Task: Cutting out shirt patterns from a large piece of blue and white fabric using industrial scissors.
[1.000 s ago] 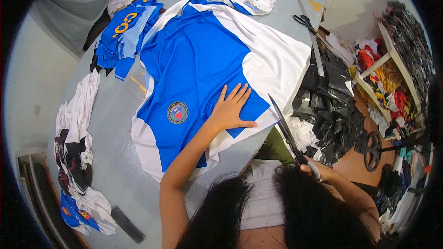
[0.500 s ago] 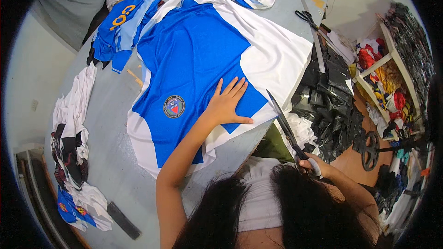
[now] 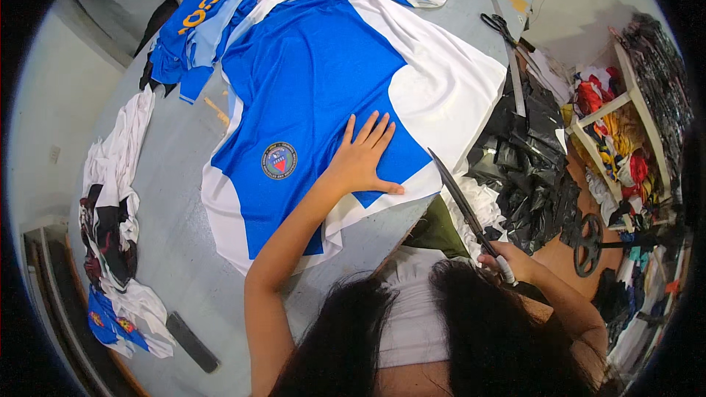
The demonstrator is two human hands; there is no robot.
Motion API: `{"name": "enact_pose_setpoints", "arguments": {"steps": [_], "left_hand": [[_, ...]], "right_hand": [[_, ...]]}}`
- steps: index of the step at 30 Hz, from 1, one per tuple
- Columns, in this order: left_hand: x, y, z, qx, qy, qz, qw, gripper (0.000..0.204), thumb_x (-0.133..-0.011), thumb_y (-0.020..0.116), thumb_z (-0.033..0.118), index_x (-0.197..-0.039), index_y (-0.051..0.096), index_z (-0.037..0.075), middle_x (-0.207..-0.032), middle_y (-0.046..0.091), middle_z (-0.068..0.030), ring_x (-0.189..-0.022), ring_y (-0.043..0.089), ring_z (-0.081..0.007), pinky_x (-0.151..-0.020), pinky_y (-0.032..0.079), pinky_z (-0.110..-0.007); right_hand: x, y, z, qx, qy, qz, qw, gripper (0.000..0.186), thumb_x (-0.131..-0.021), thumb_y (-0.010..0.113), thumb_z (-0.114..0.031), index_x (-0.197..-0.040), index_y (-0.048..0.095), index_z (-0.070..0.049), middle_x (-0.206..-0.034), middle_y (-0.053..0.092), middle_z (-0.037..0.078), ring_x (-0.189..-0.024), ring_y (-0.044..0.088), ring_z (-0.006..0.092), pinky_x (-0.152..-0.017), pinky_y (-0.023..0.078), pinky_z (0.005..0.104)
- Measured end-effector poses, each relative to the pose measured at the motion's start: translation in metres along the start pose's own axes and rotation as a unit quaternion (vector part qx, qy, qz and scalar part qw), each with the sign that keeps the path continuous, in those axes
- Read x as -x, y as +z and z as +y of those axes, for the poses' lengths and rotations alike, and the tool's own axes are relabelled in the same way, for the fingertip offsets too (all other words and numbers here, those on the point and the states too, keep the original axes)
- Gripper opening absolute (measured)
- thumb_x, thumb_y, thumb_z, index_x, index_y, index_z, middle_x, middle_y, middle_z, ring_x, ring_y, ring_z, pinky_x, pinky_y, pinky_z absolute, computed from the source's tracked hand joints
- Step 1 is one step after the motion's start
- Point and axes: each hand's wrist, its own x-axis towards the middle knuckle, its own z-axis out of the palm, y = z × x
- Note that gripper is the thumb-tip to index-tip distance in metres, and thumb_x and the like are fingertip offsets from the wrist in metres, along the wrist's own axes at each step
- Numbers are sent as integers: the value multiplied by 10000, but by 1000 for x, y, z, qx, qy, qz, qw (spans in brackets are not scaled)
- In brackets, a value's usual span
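Spread over the grey table (image 3: pixel 176 184) lies a piece of blue fabric (image 3: pixel 309 66) with white borders and a round badge printed near its lower left. My left hand (image 3: pixel 360 158) rests flat on the blue part close to its near right corner, fingers spread. Long dark scissors (image 3: pixel 467 209) are in my right hand (image 3: pixel 507 261), which is closed round the handles just off the table edge. Their blades point up and left, with the tip beside the white border at the fabric's right corner. The blades look nearly together.
Folded blue garments (image 3: pixel 202 26) sit at the far left. White and dark cloth (image 3: pixel 110 213) trails down the left side near a black phone-like slab (image 3: pixel 193 342). Another pair of scissors (image 3: pixel 500 26) and a metal ruler (image 3: pixel 515 66) lie far right, above black plastic bags (image 3: pixel 522 154).
The scissors look a little more closed than before, with their tip still by the fabric's corner. The whole view has shifted slightly, and my left hand stays on the cloth.
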Motion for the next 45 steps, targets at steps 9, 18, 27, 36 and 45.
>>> {"name": "enact_pose_setpoints", "arguments": {"steps": [9,18,27,36,45], "left_hand": [[13,1,6,-43,-43,23,998,1193,-524,515,804,-1330,295,-46,-1414,237,-200,-1338,159,-317,-1039,22,-581],[18,7,10,9,-41,30,999,1164,-581,487,795,-1335,266,-63,-1424,215,-199,-1343,159,-289,-1040,10,-580],[19,5,10,-2,-53,24,998,1194,-561,495,800,-1340,247,-70,-1430,198,-204,-1350,134,-288,-1013,-5,-621],[24,8,12,-13,-44,49,998,1201,-542,491,809,-1323,281,-78,-1416,226,-211,-1341,149,-315,-1001,10,-639],[24,6,14,-8,-50,22,998,1203,-553,519,791,-1337,244,-79,-1432,182,-212,-1346,124,-325,-1010,9,-624]], "right_hand": [[-3,-20,13,23,40,-51,998,466,-868,510,-458,-907,491,6,-753,521,103,-595,548,160,-532,446,298],[-22,-24,-27,13,36,-75,996,528,-858,499,-499,-944,474,22,-726,495,80,-564,548,141,-505,450,277],[-20,-15,-25,44,101,-43,993,506,-872,501,-450,-878,518,56,-717,537,138,-541,564,170,-490,448,305],[-32,-25,-50,125,84,-57,987,581,-870,456,-511,-882,521,67,-740,551,172,-711,587,268,-647,451,367],[-39,-17,-55,23,95,-35,995,459,-887,478,-450,-832,507,5,-587,487,30,-499,525,122,-472,438,270]]}}
